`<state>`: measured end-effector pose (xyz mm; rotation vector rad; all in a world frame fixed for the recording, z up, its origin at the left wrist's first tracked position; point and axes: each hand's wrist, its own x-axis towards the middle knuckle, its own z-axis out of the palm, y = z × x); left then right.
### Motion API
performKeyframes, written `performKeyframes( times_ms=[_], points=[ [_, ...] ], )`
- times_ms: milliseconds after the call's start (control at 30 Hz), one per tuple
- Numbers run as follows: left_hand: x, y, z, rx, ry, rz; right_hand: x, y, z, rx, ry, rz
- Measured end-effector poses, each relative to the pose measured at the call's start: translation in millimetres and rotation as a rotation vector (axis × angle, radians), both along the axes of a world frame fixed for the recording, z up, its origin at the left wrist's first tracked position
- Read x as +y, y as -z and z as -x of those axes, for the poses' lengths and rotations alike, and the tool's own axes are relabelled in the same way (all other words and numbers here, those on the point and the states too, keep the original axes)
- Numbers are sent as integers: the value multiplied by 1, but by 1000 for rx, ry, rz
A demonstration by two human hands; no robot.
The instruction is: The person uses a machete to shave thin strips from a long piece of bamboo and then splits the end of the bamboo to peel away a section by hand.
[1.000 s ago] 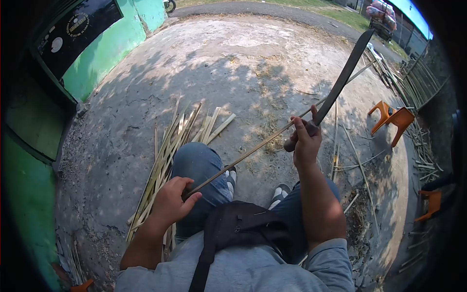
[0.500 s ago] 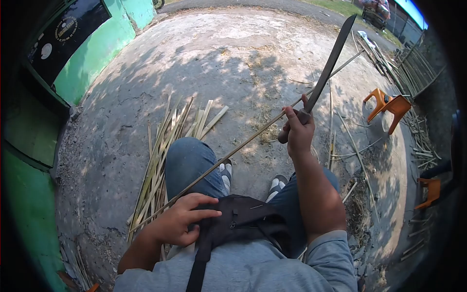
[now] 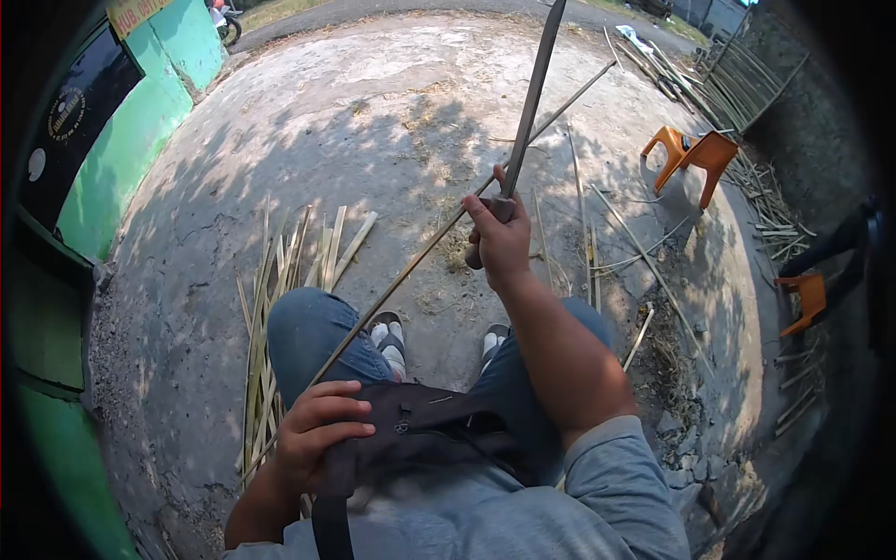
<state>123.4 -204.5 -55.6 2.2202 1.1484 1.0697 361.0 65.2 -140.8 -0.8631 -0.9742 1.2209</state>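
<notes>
My right hand point(image 3: 506, 245) is wrapped round the handle of a machete point(image 3: 534, 103), whose long dark blade points up and away. A long thin bamboo strip point(image 3: 401, 275) runs diagonally past the thumb and fingers of that hand, behind the blade. Its near end slants down over my left thigh and passes behind my left hand point(image 3: 322, 431). That hand is beside the black bag point(image 3: 429, 425) on my lap, fingers apart and loosely stretched; its thumb is hidden.
Split bamboo strips point(image 3: 266, 336) lie piled beside my left leg. Longer strips point(image 3: 644, 252) are strewn to the right. An orange plastic stool point(image 3: 711, 159) and another orange seat point(image 3: 805, 301) stand at the right. A green wall point(image 3: 140, 154) borders the left.
The view has shifted to the right, so things appear farther left. My right hand keeps the machete raised. The fingers of my left hand have drawn closer together.
</notes>
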Motion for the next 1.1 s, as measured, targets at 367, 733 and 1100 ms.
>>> performKeyframes(
  times_ms=[367, 733, 1100],
  points=[
    [6, -78, 95, 27, 187, -263, 7, 6, 3, 110, -23, -13],
    [13, -165, 47, 261, 320, -312, 10, 11, 3, 76, -24, 10],
    [33, -157, 37, 369, 423, -479, 8, 9, 2, 59, -33, 40]
  ],
)
